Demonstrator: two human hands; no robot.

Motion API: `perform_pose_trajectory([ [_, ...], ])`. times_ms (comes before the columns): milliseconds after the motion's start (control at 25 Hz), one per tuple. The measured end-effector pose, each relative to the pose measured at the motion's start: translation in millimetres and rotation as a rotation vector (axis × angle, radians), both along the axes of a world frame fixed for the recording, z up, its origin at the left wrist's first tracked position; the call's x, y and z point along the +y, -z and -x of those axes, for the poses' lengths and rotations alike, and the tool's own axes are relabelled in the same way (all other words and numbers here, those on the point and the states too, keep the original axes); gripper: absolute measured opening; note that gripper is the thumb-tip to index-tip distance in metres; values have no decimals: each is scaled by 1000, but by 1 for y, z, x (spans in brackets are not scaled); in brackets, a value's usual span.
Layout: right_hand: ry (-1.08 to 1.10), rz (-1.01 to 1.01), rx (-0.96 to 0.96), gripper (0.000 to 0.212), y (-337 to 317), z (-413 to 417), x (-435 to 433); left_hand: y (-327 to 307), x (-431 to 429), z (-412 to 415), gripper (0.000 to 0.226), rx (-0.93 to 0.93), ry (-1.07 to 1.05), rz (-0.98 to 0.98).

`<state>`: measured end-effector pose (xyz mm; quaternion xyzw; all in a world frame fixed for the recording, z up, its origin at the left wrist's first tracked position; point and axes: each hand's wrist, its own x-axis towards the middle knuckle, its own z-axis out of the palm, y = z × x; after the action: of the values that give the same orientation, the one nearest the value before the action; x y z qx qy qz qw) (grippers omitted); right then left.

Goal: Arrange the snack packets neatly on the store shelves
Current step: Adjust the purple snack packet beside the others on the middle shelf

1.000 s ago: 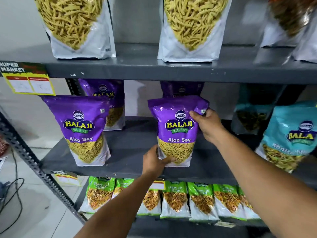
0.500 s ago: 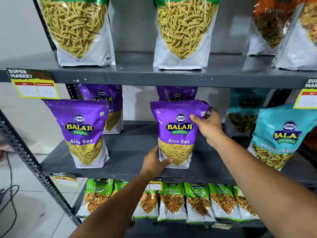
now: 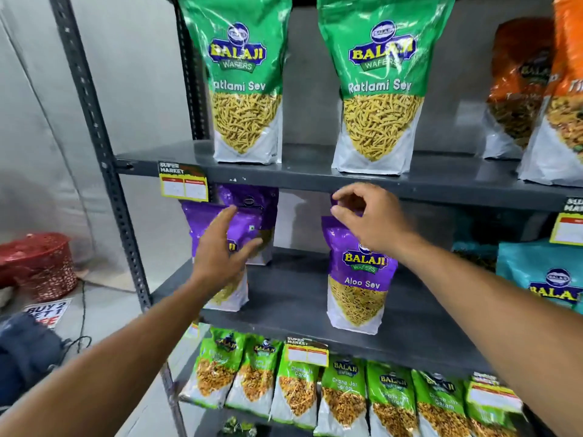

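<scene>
At centre frame the right hand hovers half-curled at the top edge of a purple packet — thumb and fingers apart, gripping nothing. The packet stands upright on the middle shelf. Left of centre, the left hand is spread open before a second purple packet — contact unclear. Green packets stand above.

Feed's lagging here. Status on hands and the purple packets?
Left hand open at left Aloo Sev packet. Right hand open, above middle packet, upright. Nothing blocking.
</scene>
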<state>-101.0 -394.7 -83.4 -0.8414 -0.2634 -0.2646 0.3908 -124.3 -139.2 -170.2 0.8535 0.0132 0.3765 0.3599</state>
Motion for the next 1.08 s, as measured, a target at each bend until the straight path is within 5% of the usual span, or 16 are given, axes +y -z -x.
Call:
perform_pose_trajectory([
  [160,-78,-62,26,31,-62,-14,50,-86,41,-7,83,-141,-100,5],
  [400,62,8,260,62,-103,-80,109,-157,93,-79,83,70,118,74],
  [600,95,70,290,24,-105,-116,143,-164,125,-115,69,194,313,2],
  [760,41,41,276,24,-100,-119,172,-168,156,-114,44,221,441,43],
  [1080,102,24,249,33,-93,-122,225,-177,201,-108,38,276,465,29],
])
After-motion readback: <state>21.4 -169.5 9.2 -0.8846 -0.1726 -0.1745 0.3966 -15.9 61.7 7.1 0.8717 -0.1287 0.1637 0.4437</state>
